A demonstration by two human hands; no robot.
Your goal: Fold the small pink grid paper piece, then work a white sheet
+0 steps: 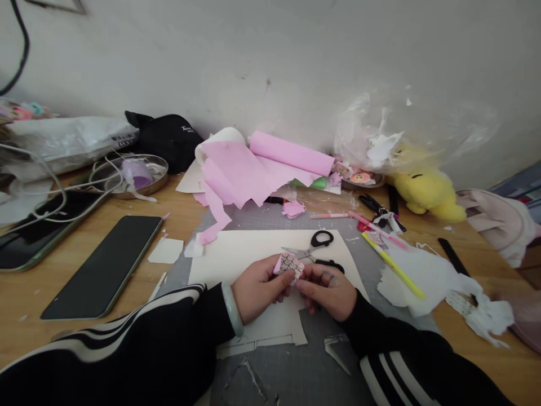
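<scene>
Item: paper piece (pixel 288 264), small, pink and white with black web-like lines. I see it held above the cream sheet (pixel 249 251), just in front of the scissors (pixel 315 248). Its long axis runs roughly left to right, the right end dipping slightly toward me; the drawn face is up.

Surface: wooden table (pixel 51 293) with a grey cutting mat (pixel 296 366) at centre, the cream sheet lying on it. Paper offcuts scattered on the mat near my sleeves. A plain white wall (pixel 270 56) stands behind.

Also logged: dark phone (pixel 105 265) face up at left; a steel bowl (pixel 135 175) behind it; pink paper roll (pixel 291 152) and loose pink sheets at the back; yellow plush (pixel 426 189) at right under clear plastic; yellow pen (pixel 393 265) beside torn white paper (pixel 426 279).

Grip: my left hand (pixel 257 290) pinches the piece's left edge between thumb and fingertips, closed tight on it. My right hand (pixel 327 293) meets it from the right, fingers curled and narrow, touching the piece's right end. The two hands are nearly touching. A pale bangle (pixel 232 310) sits on my left wrist.
</scene>
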